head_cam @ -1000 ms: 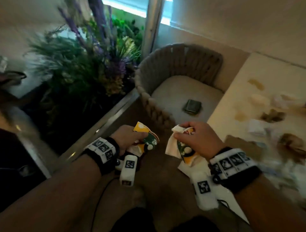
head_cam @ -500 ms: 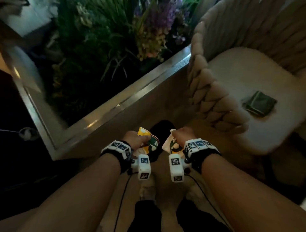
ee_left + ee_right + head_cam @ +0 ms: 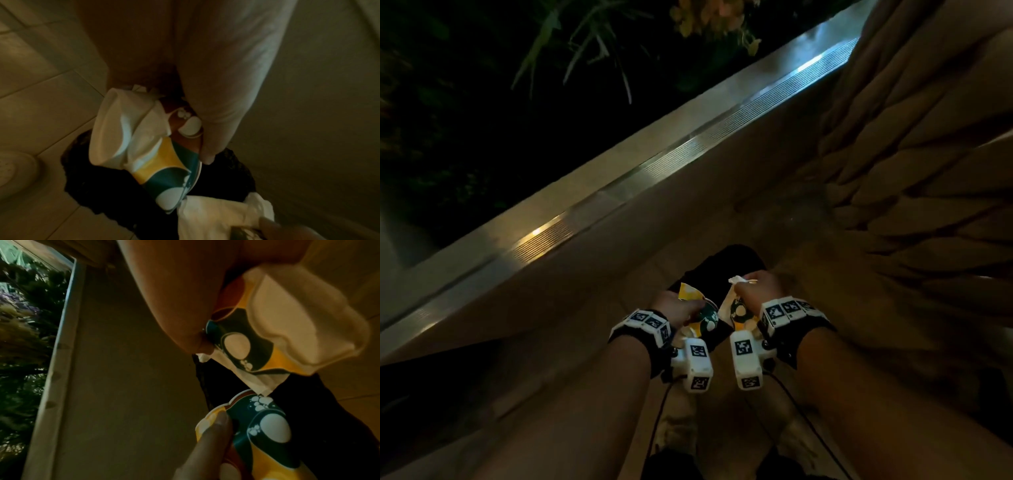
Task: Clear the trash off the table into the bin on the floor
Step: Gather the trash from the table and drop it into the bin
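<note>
A black-lined bin (image 3: pixel 722 270) stands on the tiled floor just beyond my hands. My left hand (image 3: pixel 676 308) grips a crumpled yellow, green and white paper cup (image 3: pixel 702 317) with white tissue (image 3: pixel 127 129) bunched against it, right over the dark bin mouth (image 3: pixel 226 177). My right hand (image 3: pixel 756 286) grips a second patterned cup (image 3: pixel 738 310) wrapped in white napkin (image 3: pixel 304 331), also over the bin opening (image 3: pixel 308 402). The two bundles hang almost touching. The bin's inside is too dark to read.
A long planter ledge with a metal strip (image 3: pixel 688 154) runs diagonally on the left, with dark plants (image 3: pixel 585 51) behind it. A woven rope chair (image 3: pixel 914 154) stands close on the right. My shoes (image 3: pixel 674 431) are on the beige tiles below my wrists.
My view has swung from the table down to the floor. Both hands, still gripping their cups and napkins, have moved down and together over the black bin.
</note>
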Tool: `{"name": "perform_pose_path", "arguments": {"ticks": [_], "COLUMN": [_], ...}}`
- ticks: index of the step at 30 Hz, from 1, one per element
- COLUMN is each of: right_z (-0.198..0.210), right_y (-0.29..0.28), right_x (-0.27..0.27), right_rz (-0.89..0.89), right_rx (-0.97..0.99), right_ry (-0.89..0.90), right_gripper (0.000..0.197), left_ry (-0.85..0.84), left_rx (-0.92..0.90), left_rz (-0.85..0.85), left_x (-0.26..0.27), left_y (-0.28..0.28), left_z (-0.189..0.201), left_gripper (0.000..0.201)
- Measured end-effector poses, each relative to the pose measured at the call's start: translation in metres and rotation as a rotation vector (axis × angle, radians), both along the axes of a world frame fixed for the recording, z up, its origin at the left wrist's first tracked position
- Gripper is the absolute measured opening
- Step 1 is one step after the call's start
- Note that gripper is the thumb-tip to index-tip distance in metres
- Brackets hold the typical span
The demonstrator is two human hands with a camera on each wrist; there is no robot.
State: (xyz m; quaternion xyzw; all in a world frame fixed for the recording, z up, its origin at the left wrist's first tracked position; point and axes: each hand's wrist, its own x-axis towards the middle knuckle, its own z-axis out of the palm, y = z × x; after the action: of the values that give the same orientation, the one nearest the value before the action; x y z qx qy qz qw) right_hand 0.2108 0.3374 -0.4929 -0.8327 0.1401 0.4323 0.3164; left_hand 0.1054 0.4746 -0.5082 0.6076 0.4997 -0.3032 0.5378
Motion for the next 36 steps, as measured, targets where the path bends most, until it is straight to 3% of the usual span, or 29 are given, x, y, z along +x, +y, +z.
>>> {"name": "perform_pose_path", "arguments": {"ticks": [3,4,6,10,19,22,25,26,28,32,36], "right_z": [-0.018,-0.018,-0.019,-0.004,0.077,0.129,0.196,0.219,0.272,0.378,0.444], "right_y": [0.003,0.003,0.000,-0.008,-0.014,-0.014,-0.022,-0.028,-0.047,-0.120,-0.219], "right_x": [0.005,0.007,0.010,0.002,-0.041,-0.056,-0.073,-0.078,-0.086,-0.117,-0.165], "right_rz": [-0.014,-0.030,-0.040,0.058,0.169,0.178,-0.066,-0.140,-0.179,-0.051,-0.082], "right_rx": [0.043,0.064,0.104,0.021,-0.009,0.039,0.207,0.242,0.290,0.323,0.291], "right_ry": [0.028,0.036,0.039,0.063,0.070,0.085,0.154,0.148,0.111,-0.052,-0.135], "right_gripper": [0.063,0.069,0.063,0.055,0.045,0.036,0.009,0.013,0.012,0.010,0.009], "left_ry": [-0.028,-0.028,-0.021,0.027,0.014,-0.039,-0.095,-0.131,-0.210,-0.341,-0.371], "left_rx": [0.006,0.023,0.057,0.069,-0.002,-0.024,-0.013,0.001,0.033,0.110,0.099], "left_rz": [-0.029,-0.072,-0.134,-0.202,-0.074,0.003,0.016,-0.004,-0.074,-0.287,-0.553], "left_x": [0.008,0.008,0.007,-0.006,-0.048,-0.060,-0.067,-0.069,-0.071,-0.080,-0.083], "left_y": [-0.003,-0.004,-0.005,-0.001,0.022,0.028,0.032,0.033,0.033,0.008,-0.032], "left_z": [-0.016,-0.018,-0.019,-0.002,0.086,0.144,0.216,0.240,0.289,0.376,0.431], "left_gripper": [0.047,0.053,0.057,0.037,0.024,0.019,0.013,0.012,0.012,0.011,0.013]}}
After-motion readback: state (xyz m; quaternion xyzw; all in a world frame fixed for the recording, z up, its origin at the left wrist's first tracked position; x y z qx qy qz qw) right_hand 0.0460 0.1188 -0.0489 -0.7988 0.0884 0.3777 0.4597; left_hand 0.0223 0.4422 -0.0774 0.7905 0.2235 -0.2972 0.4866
